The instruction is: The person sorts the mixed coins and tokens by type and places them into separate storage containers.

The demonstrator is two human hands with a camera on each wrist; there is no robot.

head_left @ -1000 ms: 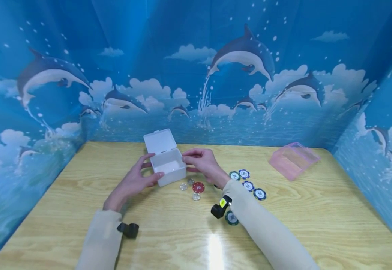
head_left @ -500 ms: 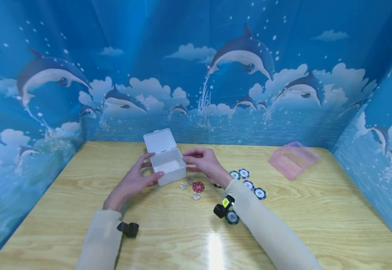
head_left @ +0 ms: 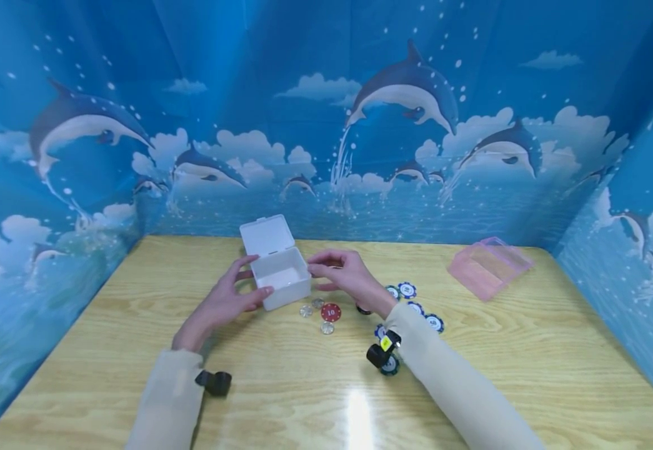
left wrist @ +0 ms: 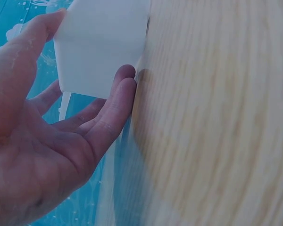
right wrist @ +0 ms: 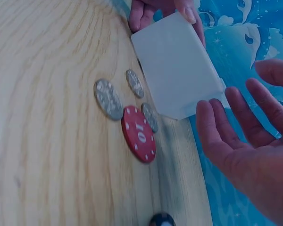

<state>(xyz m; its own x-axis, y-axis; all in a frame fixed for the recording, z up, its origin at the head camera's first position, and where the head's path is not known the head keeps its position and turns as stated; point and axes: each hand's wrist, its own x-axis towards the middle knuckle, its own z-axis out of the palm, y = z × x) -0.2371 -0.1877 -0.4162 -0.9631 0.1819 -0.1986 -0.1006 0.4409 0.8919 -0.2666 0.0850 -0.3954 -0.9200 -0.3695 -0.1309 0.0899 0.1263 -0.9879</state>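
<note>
A small white plastic box [head_left: 287, 295] stands on the wooden table with its lid [head_left: 267, 235] swung up and back; nothing shows inside it. My left hand [head_left: 222, 303] holds the box at its left side, thumb on the front edge and fingers round the side, as the left wrist view [left wrist: 61, 122] also shows. Just off the box's right side is my right hand [head_left: 345, 275]. Its fingers [right wrist: 247, 113] are spread and relaxed in the right wrist view, with nothing between them. A red chip [head_left: 330, 312] marked 10 and three silver coins [head_left: 306, 311] lie in front of the box.
Several blue and green poker chips [head_left: 433, 323] lie round my right forearm, some partly hidden by it. A dark chip [head_left: 363, 309] lies under my right wrist. A pink translucent container [head_left: 489, 269] sits at the back right. A dolphin-printed curtain [head_left: 326, 206] bounds the table.
My right hand has drawn slightly right, away from the box's right side, and its forearm has shifted right, uncovering a blue chip. The left hand and the box have stayed put.
</note>
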